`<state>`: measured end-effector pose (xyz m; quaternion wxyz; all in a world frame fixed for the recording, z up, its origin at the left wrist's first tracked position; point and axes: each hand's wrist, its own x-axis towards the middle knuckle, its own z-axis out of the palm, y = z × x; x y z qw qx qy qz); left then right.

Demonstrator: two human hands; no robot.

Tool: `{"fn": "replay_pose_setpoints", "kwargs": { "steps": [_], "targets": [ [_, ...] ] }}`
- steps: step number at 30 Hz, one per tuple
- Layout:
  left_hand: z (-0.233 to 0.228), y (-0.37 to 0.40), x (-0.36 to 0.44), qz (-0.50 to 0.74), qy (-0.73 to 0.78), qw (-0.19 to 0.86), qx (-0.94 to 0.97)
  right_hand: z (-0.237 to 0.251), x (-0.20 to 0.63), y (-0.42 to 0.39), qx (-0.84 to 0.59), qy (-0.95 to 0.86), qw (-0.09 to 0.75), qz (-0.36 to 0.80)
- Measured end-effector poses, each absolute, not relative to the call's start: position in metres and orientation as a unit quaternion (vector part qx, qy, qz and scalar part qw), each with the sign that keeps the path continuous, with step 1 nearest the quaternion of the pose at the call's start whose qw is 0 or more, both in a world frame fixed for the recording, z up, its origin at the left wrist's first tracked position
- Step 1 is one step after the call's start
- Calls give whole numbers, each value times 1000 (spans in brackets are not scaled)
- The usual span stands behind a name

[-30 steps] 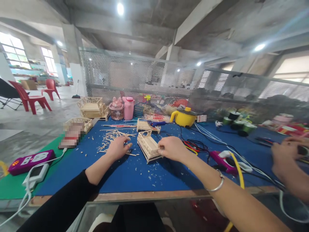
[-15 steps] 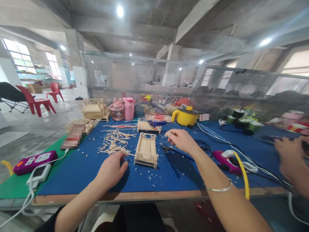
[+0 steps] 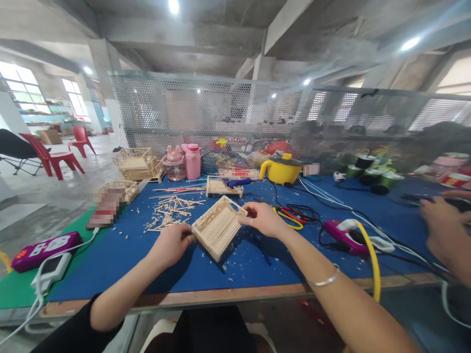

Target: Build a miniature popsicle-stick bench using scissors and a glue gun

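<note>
Between my two hands is a small wooden stick model (image 3: 220, 228), box-like with low railed sides and a slatted floor. It is turned at an angle and tilted up off the blue mat (image 3: 154, 277). My left hand (image 3: 172, 243) pinches its left corner. The fingers of my right hand (image 3: 263, 218) grip its upper right corner. Cut wooden sticks (image 3: 171, 213) lie in a loose pile behind my left hand. Under and beside my right hand are pliers (image 3: 263, 249), partly hidden by the hand. Behind the model, a blue-handled glue gun (image 3: 237, 182) rests on another stick frame (image 3: 217, 188).
Finished-looking stick models (image 3: 138, 164) stand at the back left. A pink bottle (image 3: 193, 162) and yellow pot (image 3: 283, 169) line the back. Purple power strips (image 3: 344, 238) with cables lie right and left. A phone (image 3: 106, 208) leans at left. Another person's hand (image 3: 441, 215) works at far right.
Both hands have closed on the stick model, which stood on the mat. It is now lifted, turned and tilted. Red and yellow pliers handles have come into view behind my right hand.
</note>
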<state>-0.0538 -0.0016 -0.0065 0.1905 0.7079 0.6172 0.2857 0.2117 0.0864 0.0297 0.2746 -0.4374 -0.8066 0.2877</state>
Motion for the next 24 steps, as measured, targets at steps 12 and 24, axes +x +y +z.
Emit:
{"fn": "replay_pose_setpoints", "kwargs": {
  "steps": [12, 24],
  "targets": [
    [31, 67, -44, 502, 452, 535, 507, 18, 199, 21, -318, -567, 413, 637],
    [5, 73, -46, 490, 426, 535, 540, 25, 219, 68, -339, -534, 396, 665]
  ]
}}
